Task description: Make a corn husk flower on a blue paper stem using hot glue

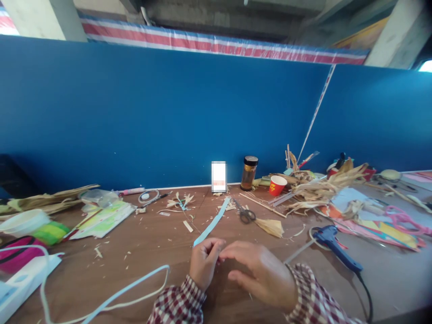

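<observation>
Two hands at work near the front edge of the tabletop [141, 252], both in checked sleeves. Left hand [204, 262] clenched, grip pinching the near end of a light blue strip [212, 223]; right hand [261, 272] arched just beside it, fingertips touching the same end, apparently pinching it too, though the contact itself hidden. Strip running from the hands away toward the scissors [245, 215], lying flat on the wood.

Step in hand, by judgement: folding or rolling the strip's near end. Next move likely calling for a firm pinch by both hands and a steady turn, with the far length kept flat.

Right of the scissors: straw tuft [271, 227], blue glue gun [332, 247] with cord, red paper cup [277, 185] bearing yellow print, too small to read. Behind the scissors: amber jar [249, 173], black lid, label unreadable. Left of the scissors: scattered husk scraps [180, 201].
</observation>
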